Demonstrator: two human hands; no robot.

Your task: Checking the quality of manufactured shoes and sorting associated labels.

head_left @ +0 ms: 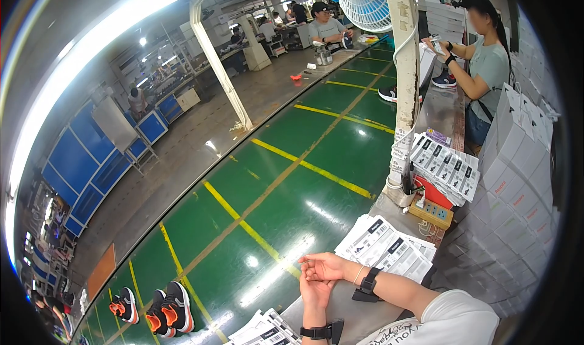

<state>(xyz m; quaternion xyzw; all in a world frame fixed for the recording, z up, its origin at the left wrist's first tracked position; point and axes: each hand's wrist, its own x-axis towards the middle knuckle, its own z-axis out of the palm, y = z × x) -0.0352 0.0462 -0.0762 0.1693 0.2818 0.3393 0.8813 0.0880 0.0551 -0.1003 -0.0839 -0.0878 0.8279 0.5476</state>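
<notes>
My left hand [314,289] and my right hand [326,266] meet over the near edge of the green conveyor belt [292,205]. Their loosely bent fingers touch and partly overlap, with no object visible in either hand. Black straps circle both wrists. Just beyond my right wrist lies a spread of printed white label sheets [389,248] on the metal ledge. Another pile of printed sheets [266,330] sits left of my left forearm. Down the belt at the left are a pair of black sneakers with orange lining [169,308] and another black-and-orange sneaker [124,305].
A white post [403,83] rises beside the belt, near a power strip [431,213] and stacked printed sheets [447,169]. White boxes [517,162] pile up at the right. One co-worker [486,59] stands there handling something; another person [328,29] works across the belt.
</notes>
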